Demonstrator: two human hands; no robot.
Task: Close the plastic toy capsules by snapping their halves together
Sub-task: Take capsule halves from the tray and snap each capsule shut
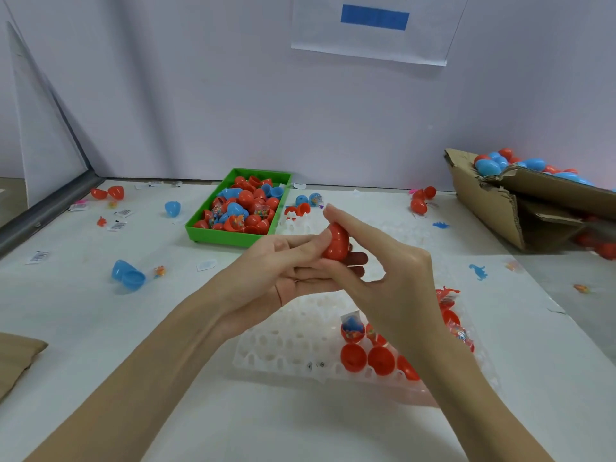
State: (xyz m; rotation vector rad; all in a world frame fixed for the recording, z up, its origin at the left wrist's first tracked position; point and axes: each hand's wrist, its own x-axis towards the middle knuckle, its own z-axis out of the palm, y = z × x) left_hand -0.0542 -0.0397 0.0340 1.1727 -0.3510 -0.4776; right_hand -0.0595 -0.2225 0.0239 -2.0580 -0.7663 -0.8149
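Unreadable barcode labels (117, 225) beside capsules (246, 208)

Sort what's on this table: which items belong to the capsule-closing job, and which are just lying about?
Belong to the job:
- red capsule, held between left hand and right hand
- open red halves in the white tray
- green bin of halves
- cardboard box of closed capsules

Lying about:
- barcode labels
- blue dinosaur figure
- posted paper sheet
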